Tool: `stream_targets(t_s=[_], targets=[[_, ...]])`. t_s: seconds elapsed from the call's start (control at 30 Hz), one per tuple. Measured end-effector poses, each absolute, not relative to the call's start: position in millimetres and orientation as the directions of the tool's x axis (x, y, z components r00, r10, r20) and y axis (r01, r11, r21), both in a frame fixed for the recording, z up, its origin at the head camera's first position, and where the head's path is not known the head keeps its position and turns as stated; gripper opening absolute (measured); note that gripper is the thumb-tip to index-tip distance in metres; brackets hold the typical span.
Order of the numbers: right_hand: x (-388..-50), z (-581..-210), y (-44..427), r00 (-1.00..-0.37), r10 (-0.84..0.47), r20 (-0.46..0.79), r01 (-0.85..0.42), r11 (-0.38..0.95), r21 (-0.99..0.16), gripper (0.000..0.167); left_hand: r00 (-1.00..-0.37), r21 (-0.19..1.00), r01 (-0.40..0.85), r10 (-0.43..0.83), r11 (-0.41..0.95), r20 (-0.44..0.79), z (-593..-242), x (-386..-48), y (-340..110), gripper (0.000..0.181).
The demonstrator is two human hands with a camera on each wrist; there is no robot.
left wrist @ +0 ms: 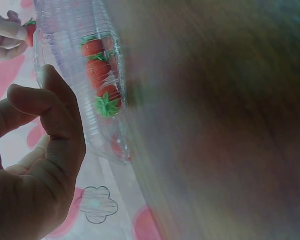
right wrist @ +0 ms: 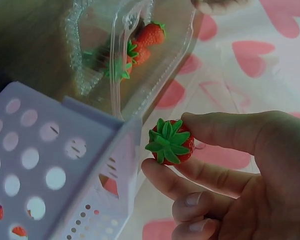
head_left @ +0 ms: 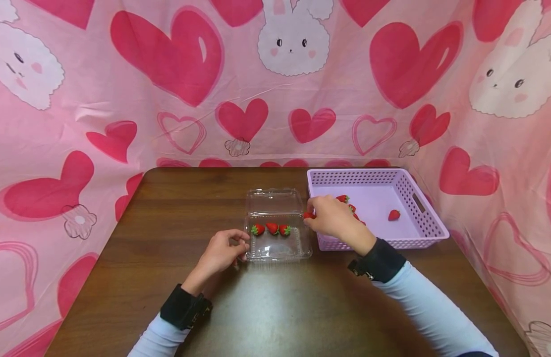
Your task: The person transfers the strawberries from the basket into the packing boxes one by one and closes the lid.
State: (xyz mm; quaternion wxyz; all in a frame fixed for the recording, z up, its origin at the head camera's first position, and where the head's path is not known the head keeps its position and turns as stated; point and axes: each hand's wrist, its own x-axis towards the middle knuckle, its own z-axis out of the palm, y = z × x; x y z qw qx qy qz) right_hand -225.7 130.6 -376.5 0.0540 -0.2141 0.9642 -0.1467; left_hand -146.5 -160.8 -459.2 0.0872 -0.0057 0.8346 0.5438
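In the head view a clear plastic clamshell box (head_left: 275,250) stands with its lid up on the table. Three strawberries lie in a row inside it, one a strawberry (head_left: 257,229) with its green leaves to the left. My left hand (head_left: 224,250) is at the box's left edge, fingers bent loosely beside the wall. Between thumb and fingers my right hand (right wrist: 229,165) pinches a strawberry (right wrist: 170,141), its leaves facing the right wrist camera. That hand is over the left rim of the lilac basket (head_left: 373,243), close to the box's right side.
Several more strawberries are in the basket, one strawberry (head_left: 394,215) apart from the others. The basket's perforated walls rise right of the box. A brown wooden table (head_left: 266,307) carries everything, and a pink curtain (head_left: 275,89) with hearts and rabbits hangs behind.
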Motion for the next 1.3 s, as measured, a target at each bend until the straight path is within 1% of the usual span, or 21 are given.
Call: stream_targets(t_s=[0.17, 0.33, 0.57, 0.83, 1.03, 1.3], targets=[[-226, -381, 126, -0.89, -0.451, -0.067, -0.41, 0.856, -0.315, 0.022, -0.985, 0.905, -0.106, 0.083, 0.413, -0.153, -460, -147, -161, 0.017], [-226, -384, 121, -0.889, -0.45, -0.086, -0.408, 0.863, -0.299, 0.022, -0.984, 0.904, -0.107, 0.083, 0.414, -0.155, -461, -147, -161, 0.018], [-226, -387, 115, -0.883, -0.458, -0.101, -0.409, 0.857, -0.314, 0.021, -0.986, 0.904, -0.101, 0.082, 0.416, -0.148, -460, -147, -160, 0.017], [-227, -392, 109, -0.876, -0.477, -0.073, -0.439, 0.85, -0.292, 0.023, -0.985, 0.905, -0.097, 0.091, 0.413, -0.147, -460, -147, -161, 0.017], [-228, -395, 107, -0.87, -0.488, -0.074, -0.45, 0.845, -0.289, 0.024, -0.985, 0.901, -0.1, 0.086, 0.421, -0.149, -460, -148, -161, 0.018], [-232, -399, 102, -0.867, -0.483, -0.124, -0.434, 0.853, -0.29, 0.022, -0.985, 0.902, -0.102, 0.086, 0.421, -0.151, -460, -148, -161, 0.017]])
